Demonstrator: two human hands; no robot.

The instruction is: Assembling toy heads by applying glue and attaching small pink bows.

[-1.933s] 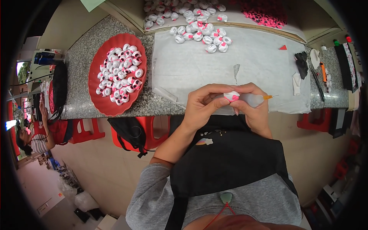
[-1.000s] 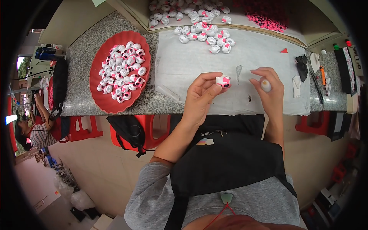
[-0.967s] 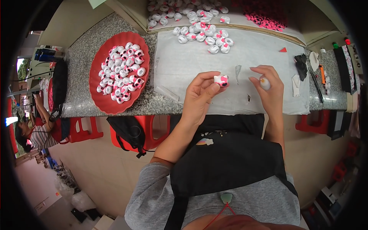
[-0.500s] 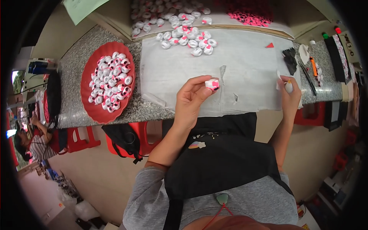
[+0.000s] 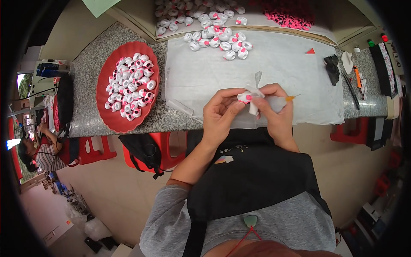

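Observation:
Over the white paper sheet point(image 5: 205, 73), my two hands meet. My left hand point(image 5: 220, 112) is closed, pinching a small rounded white piece with pink patches point(image 5: 244, 98) between thumb and fingertips. My right hand point(image 5: 276, 113) is closed too; its fingers press a folded white cloth or tissue point(image 5: 254, 108) against the side of that piece. A small translucent white bottle point(image 5: 277, 104) with an orange tip and a thin needle rests in the same hand, the tip pointing right. Fingers hide part of the bottle and the cloth.
Left stands a red scalloped tray point(image 5: 102, 103) heaped with similar pieces. More white-and-pink pieces point(image 5: 214, 36) lie at the back, near a pink pile point(image 5: 289, 17). Right are a crumpled black glove point(image 5: 332, 68), tweezers point(image 5: 351, 90) and an orange marker point(image 5: 357, 77).
My right hand has come from the sheet's right edge to my left hand, bringing the cloth and bottle. The cloth now touches the piece. The whole view has shifted slightly.

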